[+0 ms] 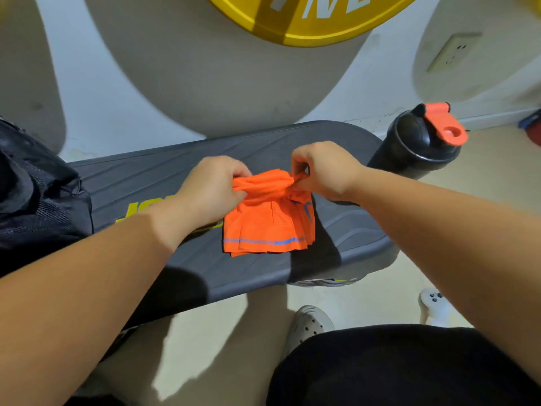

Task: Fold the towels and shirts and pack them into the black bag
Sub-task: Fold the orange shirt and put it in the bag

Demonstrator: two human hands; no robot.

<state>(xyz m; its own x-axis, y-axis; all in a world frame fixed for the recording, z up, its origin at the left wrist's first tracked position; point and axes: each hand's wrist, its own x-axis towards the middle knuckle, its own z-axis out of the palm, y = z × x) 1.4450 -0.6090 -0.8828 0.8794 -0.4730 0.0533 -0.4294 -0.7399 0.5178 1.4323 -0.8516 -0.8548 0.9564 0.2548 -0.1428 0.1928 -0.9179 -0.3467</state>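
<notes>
An orange towel with a blue stripe near its lower hem lies folded in several layers on a dark grey bench pad. My left hand pinches the towel's far left corner. My right hand pinches the far right corner, and the upper edge is lifted and bunched between both hands. The black mesh bag sits at the bench's left end, a forearm's length from the towel.
A black shaker bottle with an orange flip lid stands just past the bench's right end. A grey clog and a white controller lie on the beige floor. My knee in black shorts fills the lower right.
</notes>
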